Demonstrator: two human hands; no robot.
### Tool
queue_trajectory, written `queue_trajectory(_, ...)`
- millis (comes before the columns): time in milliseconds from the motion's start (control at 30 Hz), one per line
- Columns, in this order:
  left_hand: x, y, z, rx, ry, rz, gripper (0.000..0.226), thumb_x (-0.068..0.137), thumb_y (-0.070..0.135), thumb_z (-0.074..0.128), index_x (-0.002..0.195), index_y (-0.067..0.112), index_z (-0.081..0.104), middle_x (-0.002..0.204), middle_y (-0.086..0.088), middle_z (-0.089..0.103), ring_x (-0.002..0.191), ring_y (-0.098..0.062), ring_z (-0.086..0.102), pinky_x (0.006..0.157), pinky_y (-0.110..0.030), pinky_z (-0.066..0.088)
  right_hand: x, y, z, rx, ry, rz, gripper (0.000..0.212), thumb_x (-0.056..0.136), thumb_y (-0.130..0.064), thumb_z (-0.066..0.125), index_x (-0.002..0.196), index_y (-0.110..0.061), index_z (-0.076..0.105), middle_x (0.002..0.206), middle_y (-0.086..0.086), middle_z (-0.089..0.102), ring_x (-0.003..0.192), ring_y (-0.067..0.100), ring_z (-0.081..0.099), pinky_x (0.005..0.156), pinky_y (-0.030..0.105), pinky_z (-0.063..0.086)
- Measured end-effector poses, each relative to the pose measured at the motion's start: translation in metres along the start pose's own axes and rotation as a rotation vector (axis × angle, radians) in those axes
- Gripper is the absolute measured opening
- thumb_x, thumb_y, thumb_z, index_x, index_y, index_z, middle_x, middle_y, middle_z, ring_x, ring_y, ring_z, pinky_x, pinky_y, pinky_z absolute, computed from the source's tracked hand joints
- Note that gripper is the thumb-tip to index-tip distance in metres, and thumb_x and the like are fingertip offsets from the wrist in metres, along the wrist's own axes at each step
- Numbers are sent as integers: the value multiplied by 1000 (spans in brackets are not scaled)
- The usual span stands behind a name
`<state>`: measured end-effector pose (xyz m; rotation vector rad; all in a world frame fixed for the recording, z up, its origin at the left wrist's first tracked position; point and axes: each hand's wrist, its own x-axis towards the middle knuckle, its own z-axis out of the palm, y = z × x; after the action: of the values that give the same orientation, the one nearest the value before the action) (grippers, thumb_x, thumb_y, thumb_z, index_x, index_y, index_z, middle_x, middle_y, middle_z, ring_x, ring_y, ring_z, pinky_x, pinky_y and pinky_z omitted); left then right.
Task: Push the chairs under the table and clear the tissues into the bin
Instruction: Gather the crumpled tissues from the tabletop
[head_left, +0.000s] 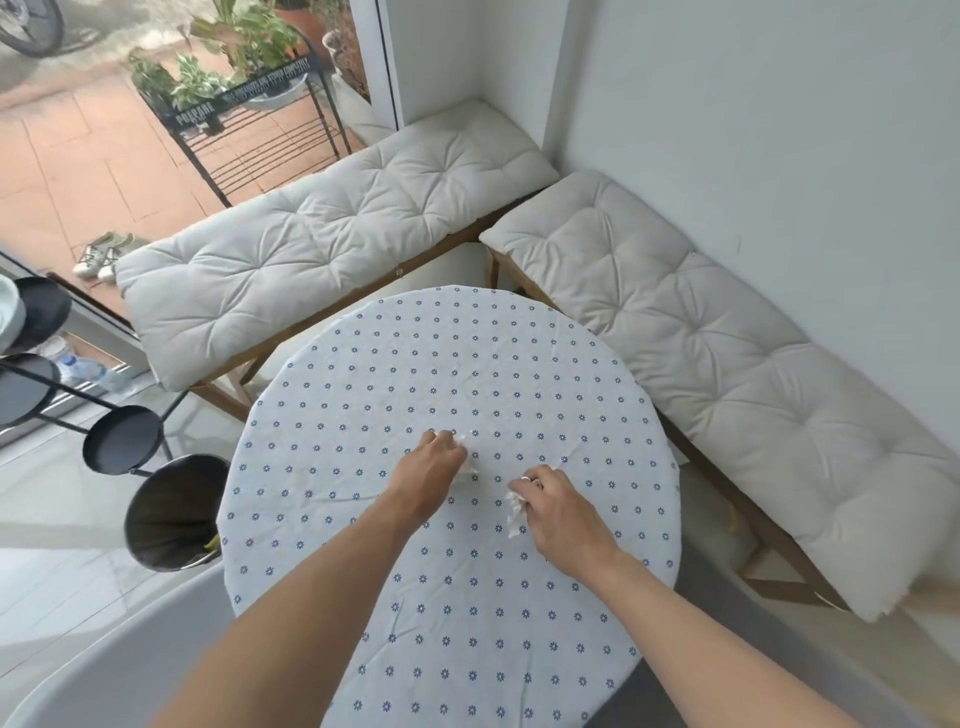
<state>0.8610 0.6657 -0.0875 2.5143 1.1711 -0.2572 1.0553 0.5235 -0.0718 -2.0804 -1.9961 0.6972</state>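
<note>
A round table (452, 597) with a white, blue-flowered cloth fills the middle. My left hand (428, 470) rests on it with fingers curled over a crumpled white tissue (467, 464) that shows at its fingertips. To the right, my right hand (558, 506) is closed on a second crumpled tissue (515, 512), which hangs down from its fingers onto the cloth. A dark round bin (166, 512) with a black liner stands on the floor just left of the table. A white chair's curved edge (104, 649) shows at the lower left, outside the table.
Two benches with cream tufted cushions (332, 239) (727, 364) line the far side and right wall. A black metal stand with round trays (122, 439) stands at the left, by the bin. Shoes (104, 254) and a plant rack (249, 114) lie beyond the glass.
</note>
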Motion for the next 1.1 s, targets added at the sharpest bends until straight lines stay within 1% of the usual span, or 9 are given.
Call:
queue_trajectory(133, -27, -27, -14, -38, 48, -8, 29, 96, -12, 50, 115, 4, 63, 110, -10, 57, 104, -28, 53, 71, -44, 57, 6, -21, 4, -1, -1, -11, 37, 99, -4, 51, 134, -16, 59, 128, 4, 54, 117, 22, 53, 76, 37, 60)
queue_trajectory(367, -105, -127, -52, -87, 180, -80, 33, 99, -8, 51, 124, 5, 66, 108, -12, 59, 102, -30, 54, 74, -44, 53, 42, -115, 25, -16, 4, -106, 34, 99, -4, 54, 131, -17, 61, 126, 3, 55, 115, 21, 54, 72, 34, 58)
queue_trajectory(533, -173, -214, -66, -112, 226, -137, 34, 99, -6, 51, 124, 9, 68, 112, -10, 60, 104, -29, 56, 71, -33, 41, 62, -205, 55, -27, -2, -144, 37, 98, -3, 56, 132, -16, 61, 127, 4, 55, 115, 22, 54, 75, 38, 59)
queue_trajectory(700, -239, -316, -70, -137, 190, -192, 39, 95, -7, 48, 124, 9, 69, 115, -14, 61, 112, -35, 56, 88, -44, 51, 95, -297, 95, -50, -25, -202, 32, 100, -10, 55, 130, -19, 61, 125, 3, 55, 115, 22, 54, 75, 37, 58)
queue_trajectory(800, -274, -378, -61, -159, 168, -274, 40, 94, -2, 52, 130, 11, 66, 118, -12, 58, 113, -35, 55, 88, -51, 53, 124, -352, 127, -70, -36, -259, 29, 99, -11, 55, 126, -18, 62, 123, 3, 56, 113, 23, 54, 74, 35, 56)
queue_trajectory(867, -297, -416, -48, -194, 169, -339, 37, 95, 0, 53, 127, 11, 67, 117, -11, 59, 112, -34, 56, 89, -48, 53, 145, -388, 152, -68, -47, -307, 22, 100, -15, 55, 120, -16, 64, 120, 4, 57, 110, 24, 55, 70, 31, 51)
queue_trajectory(967, -323, -464, -24, -264, 192, -435, 32, 97, 0, 54, 123, 13, 68, 116, -9, 60, 108, -30, 56, 90, -40, 51, 175, -434, 194, -89, -125, -366, 25, 99, -14, 49, 119, -16, 64, 119, 6, 57, 110, 24, 53, 77, 34, 52)
queue_trajectory(1033, -332, -492, -2, -314, 217, -462, 32, 94, -1, 55, 120, 12, 69, 109, -7, 60, 100, -26, 52, 82, -33, 46, 195, -459, 220, -84, -170, -366, 28, 97, -10, 51, 121, -15, 65, 118, 8, 58, 108, 27, 55, 79, 41, 54)
queue_trajectory(1100, -331, -517, 22, -386, 232, -515, 26, 93, -1, 53, 109, 11, 69, 101, -4, 57, 92, -23, 48, 73, -29, 39, 217, -476, 249, -44, -175, -362, 28, 93, -7, 60, 118, -14, 68, 112, 11, 60, 105, 30, 57, 75, 39, 54)
